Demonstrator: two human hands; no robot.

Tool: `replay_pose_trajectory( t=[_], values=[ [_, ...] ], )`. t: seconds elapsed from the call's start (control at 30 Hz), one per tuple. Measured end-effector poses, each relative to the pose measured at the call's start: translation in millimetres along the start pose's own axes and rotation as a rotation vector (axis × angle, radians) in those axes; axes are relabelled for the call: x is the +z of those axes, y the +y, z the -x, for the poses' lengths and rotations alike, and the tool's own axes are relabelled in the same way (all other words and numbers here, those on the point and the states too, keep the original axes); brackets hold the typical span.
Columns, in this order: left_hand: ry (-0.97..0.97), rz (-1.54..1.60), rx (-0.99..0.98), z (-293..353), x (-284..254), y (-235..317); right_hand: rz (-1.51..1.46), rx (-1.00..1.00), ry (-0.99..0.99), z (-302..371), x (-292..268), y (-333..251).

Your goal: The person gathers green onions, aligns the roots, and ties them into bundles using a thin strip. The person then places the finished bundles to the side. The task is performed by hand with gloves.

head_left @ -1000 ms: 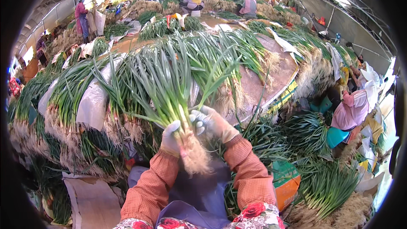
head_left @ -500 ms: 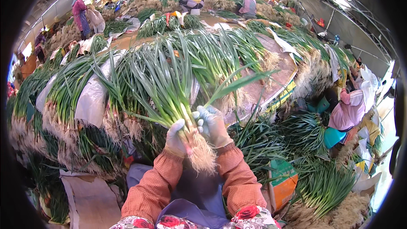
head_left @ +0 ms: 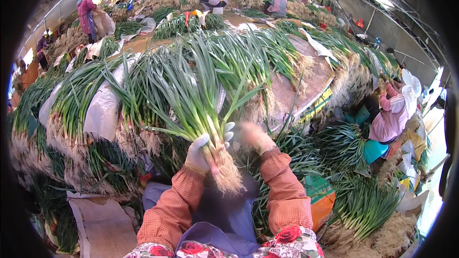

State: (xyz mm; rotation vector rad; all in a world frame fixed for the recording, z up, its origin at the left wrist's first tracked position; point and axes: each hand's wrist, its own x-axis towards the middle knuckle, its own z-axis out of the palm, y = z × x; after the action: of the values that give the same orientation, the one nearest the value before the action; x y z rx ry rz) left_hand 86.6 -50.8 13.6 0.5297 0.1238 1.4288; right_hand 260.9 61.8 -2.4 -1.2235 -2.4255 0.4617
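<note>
My left hand (head_left: 197, 155), in a pale glove, is closed round a bunch of green onions (head_left: 210, 126) just above the roots. The long green leaves fan up and away, and the tangled pale roots (head_left: 226, 174) hang below my grip, over my lap. To the right of the bunch, apart from it, is my right hand (head_left: 255, 137), smeared by motion so that its fingers cannot be made out. Several more bundles of green onions (head_left: 244, 62) lie on the heap just beyond my hands, roots toward me.
Green onion bundles (head_left: 79, 100) line the left, with white sheeting (head_left: 104, 107) between them. A brown board (head_left: 103, 227) lies at lower left. Near my right arm stands a green and orange sack (head_left: 321, 200). A co-worker (head_left: 392, 114) sits at the right; others are farther back.
My right hand has let go of the green onions and moved right, away from them. My left hand keeps its grip in nearly the same place.
</note>
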Motion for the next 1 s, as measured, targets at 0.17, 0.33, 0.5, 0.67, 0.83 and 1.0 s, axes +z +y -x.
replay_pose_trajectory(
  t=[0.17,0.33,0.5,0.67,0.83,1.0],
  values=[
    [-0.077,0.073,0.064,-6.9,15.1,17.2,0.529,0.029,0.618,-57.3,-29.3,21.6],
    [-0.007,0.019,0.163,-12.5,3.6,44.3,-0.106,0.249,0.608,-57.8,-63.2,105.6],
    [0.084,0.135,0.101,-11.2,-33.1,36.9,-1.068,0.223,0.831,-67.8,-131.6,114.4],
    [0.019,0.098,0.062,-8.6,-59.1,30.0,-0.282,0.692,0.218,-60.7,-90.4,117.8],
    [0.097,0.106,0.155,4.1,-51.5,41.4,-0.067,0.303,0.447,-26.2,-102.2,48.7],
    [0.095,0.128,0.103,2.9,-53.3,39.3,-1.267,-0.218,0.548,-29.1,-97.9,7.0]
  ],
)
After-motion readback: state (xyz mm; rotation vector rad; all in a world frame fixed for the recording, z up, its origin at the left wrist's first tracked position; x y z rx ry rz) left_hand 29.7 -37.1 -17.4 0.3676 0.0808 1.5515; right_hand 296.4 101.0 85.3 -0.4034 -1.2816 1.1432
